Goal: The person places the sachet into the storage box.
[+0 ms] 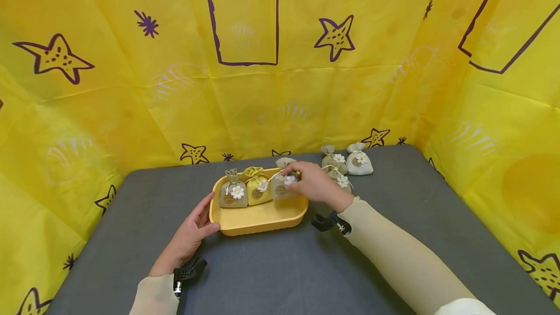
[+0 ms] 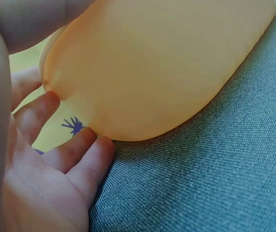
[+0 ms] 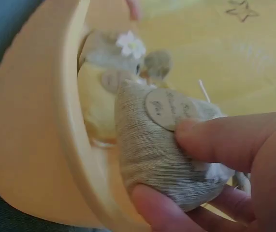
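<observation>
A yellow tray (image 1: pixel 262 223) stands on the grey table, with a brown-grey sachet (image 1: pixel 234 198) and a yellow sachet (image 1: pixel 260 190) side by side against its back wall. Each is a small tied cloth pouch with a white flower and a round label. My right hand (image 1: pixel 312 182) pinches a grey-beige sachet (image 3: pixel 150 140) between thumb and fingers, at the tray's right end next to the yellow one. At the tray's left end my left hand (image 1: pixel 194 230) rests its spread, relaxed fingers against the outer wall; its fingertips (image 2: pixel 99 145) touch it low down.
Behind my right hand stand more sachets: a white one (image 1: pixel 360 160), a brown one (image 1: pixel 333 159) and another brown one (image 1: pixel 341 179) partly hidden by the hand. Yellow patterned cloth (image 1: pixel 245 111) closes off the back and sides of the grey table (image 1: pixel 271 276).
</observation>
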